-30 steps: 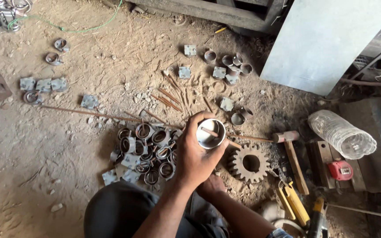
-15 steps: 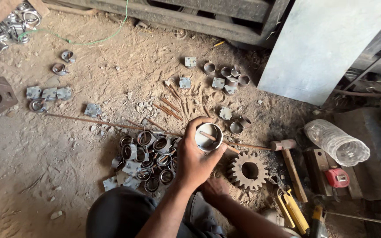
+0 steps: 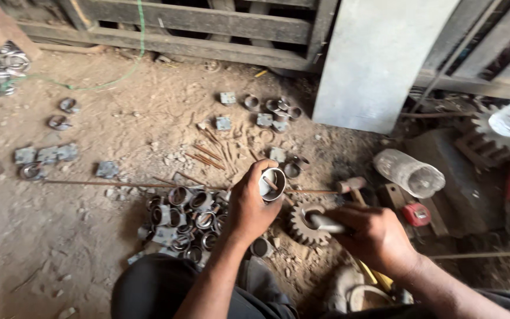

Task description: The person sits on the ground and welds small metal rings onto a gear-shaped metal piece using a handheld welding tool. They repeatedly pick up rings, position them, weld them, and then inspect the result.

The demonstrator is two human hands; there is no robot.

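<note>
My left hand (image 3: 250, 205) grips a short shiny metal sleeve (image 3: 273, 184), open end up, above the dirt floor. My right hand (image 3: 372, 232) is closed around a metal rod (image 3: 324, 223) whose tip rests in the bore of a rusty toothed gear wheel (image 3: 302, 224) lying flat on the ground. A pile of several metal rings and bearing housings (image 3: 184, 221) lies just left of my left hand. My knee in dark trousers (image 3: 154, 289) is at the bottom.
A hammer (image 3: 352, 186) and a red tape measure (image 3: 415, 214) lie right of the gear. A clear plastic jar (image 3: 408, 171) lies on its side. More rings and square plates (image 3: 270, 115) are scattered farther off. A grey panel (image 3: 379, 59) leans against wooden beams (image 3: 196, 20).
My right hand has come into view from below and now holds a rod at the gear's bore. The left hand keeps the sleeve. The camera has tilted up and right.
</note>
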